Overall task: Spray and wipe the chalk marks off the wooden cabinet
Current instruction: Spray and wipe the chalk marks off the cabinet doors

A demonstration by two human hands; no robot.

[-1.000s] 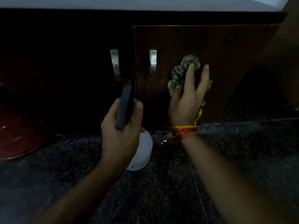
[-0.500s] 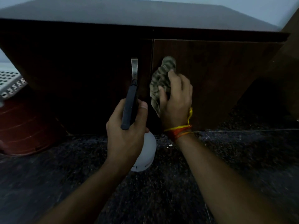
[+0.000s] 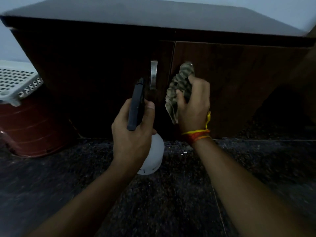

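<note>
We face the cabinet (image 3: 230, 69), a low box of dark brown wood with fine vertical grain on its two flat doors and a smooth grey top. It stands on the floor (image 3: 171, 202), straight ahead of us. The light is dim, and we cannot make out chalk marks on the wood. Near the seam between the doors hangs a handle (image 3: 153, 74), a slim curved strip of brushed metal on the left door.

Just right of that seam, our right hand (image 3: 194, 106) presses the cloth (image 3: 179, 89) against the right door. The cloth is soft, crumpled and striped in dull grey-green, bunched over the spot where the right door's handle sits. The fingers curl round it, the thumb pinches a fold, and a loose corner hangs below the palm. Red and yellow threads (image 3: 196, 135) circle the wrist.

In front of the left door, our left hand (image 3: 133, 134) grips the bottle (image 3: 153, 154), a rounded white plastic body with a long, narrow black spray head that points up at the door. The fingers wrap its neck, thumb on the right side.

The floor is dark speckled stone. Left of the cabinet stands a red ribbed bucket (image 3: 34, 130), with a white perforated plastic basket (image 3: 17, 81) above it.
</note>
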